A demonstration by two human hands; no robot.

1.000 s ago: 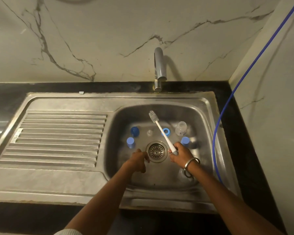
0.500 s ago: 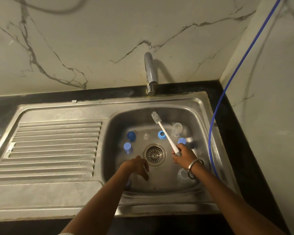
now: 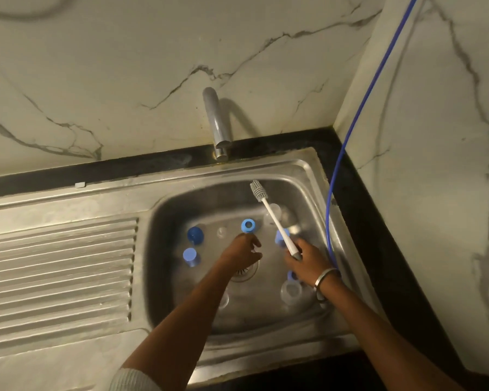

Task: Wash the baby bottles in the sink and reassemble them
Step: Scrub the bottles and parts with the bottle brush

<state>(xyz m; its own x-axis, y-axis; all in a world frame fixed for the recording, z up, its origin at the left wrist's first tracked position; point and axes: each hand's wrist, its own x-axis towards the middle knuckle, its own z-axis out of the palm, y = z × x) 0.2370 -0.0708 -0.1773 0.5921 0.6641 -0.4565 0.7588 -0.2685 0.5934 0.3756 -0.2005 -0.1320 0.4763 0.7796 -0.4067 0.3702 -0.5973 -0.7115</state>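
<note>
My left hand (image 3: 242, 253) has moved up from the near side of the drain (image 3: 244, 273) and now reaches over it toward the blue ring (image 3: 248, 225), fingers loosely curled and holding nothing I can see. My right hand (image 3: 305, 262) has shifted right and still grips the white brush (image 3: 275, 221) by its handle end, the grey bristle head pointing to the far wall of the sink (image 3: 308, 170).

The bottle parts lie scattered in the basin: a dark blue cap (image 3: 195, 235) and a paler blue cap (image 3: 190, 256) on the left, a small clear piece (image 3: 221, 231) between cap and ring, another blue piece (image 3: 280, 239) behind the brush handle.

Clear bottles are faint against the steel: one far right (image 3: 274, 213), one near right (image 3: 290, 292). My left arm covers most of the drain and another clear piece (image 3: 223, 300).
</note>
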